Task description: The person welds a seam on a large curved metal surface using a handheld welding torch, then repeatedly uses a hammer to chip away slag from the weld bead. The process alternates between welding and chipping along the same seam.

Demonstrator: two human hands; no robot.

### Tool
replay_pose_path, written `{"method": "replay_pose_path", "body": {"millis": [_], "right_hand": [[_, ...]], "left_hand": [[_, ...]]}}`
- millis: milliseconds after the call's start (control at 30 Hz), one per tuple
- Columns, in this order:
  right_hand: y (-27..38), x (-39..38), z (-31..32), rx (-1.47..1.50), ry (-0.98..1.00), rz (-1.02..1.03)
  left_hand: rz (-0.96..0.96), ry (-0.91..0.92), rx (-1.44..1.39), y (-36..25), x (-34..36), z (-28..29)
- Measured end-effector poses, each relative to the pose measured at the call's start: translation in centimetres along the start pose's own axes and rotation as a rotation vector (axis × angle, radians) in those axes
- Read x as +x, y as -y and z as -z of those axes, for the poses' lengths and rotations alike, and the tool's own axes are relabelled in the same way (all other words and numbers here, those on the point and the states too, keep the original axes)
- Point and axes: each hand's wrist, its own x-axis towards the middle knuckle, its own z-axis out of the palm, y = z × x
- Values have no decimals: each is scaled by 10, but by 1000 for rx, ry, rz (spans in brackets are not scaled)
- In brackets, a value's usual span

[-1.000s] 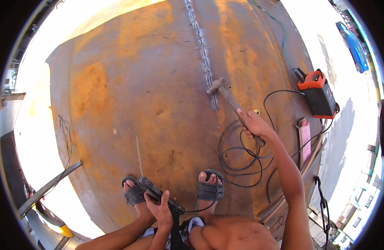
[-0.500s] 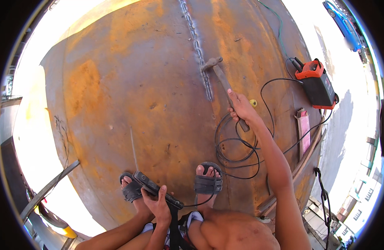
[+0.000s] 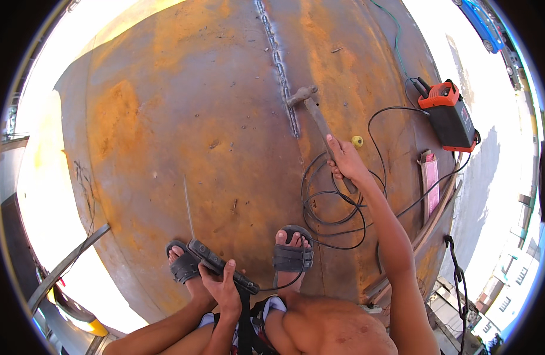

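My left hand point(image 3: 221, 283) is closed on a black electrode holder point(image 3: 208, 255), with a thin rod point(image 3: 189, 210) pointing forward from it and a cable trailing rightward. My right hand point(image 3: 345, 158) grips a hammer point(image 3: 317, 114) by its handle; the head point(image 3: 302, 96) is over or against a silvery weld seam point(image 3: 277, 64) running up the rusty steel plate point(image 3: 142, 154). Whether it touches the seam I cannot tell. A small yellow round object point(image 3: 357, 142) lies just right of the right hand.
Black cable point(image 3: 322, 207) coils beside my sandaled feet. A red-and-black welding machine point(image 3: 451, 118) and a pink carton point(image 3: 429, 183) are at right, near the plate's edge and a hanging chain point(image 3: 455, 266). A metal bar point(image 3: 77, 260) crosses lower left. A blue car point(image 3: 479, 23) is beyond.
The whole scene has shifted up and slightly left in my view. The hammer head first moved farther up along the seam, then slightly back down. Both hands keep their holds.
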Motion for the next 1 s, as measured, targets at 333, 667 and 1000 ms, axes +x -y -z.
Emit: {"method": "replay_pose_path", "body": {"millis": [333, 667, 1000], "right_hand": [[-35, -57, 25, -121, 96, -66], [2, 10, -14, -331, -119, 209], [-17, -9, 9, -426, -470, 442]], "left_hand": [[-16, -32, -37, -1, 1, 5], [8, 19, -16, -8, -1, -6], [19, 13, 38, -3, 4, -1]]}}
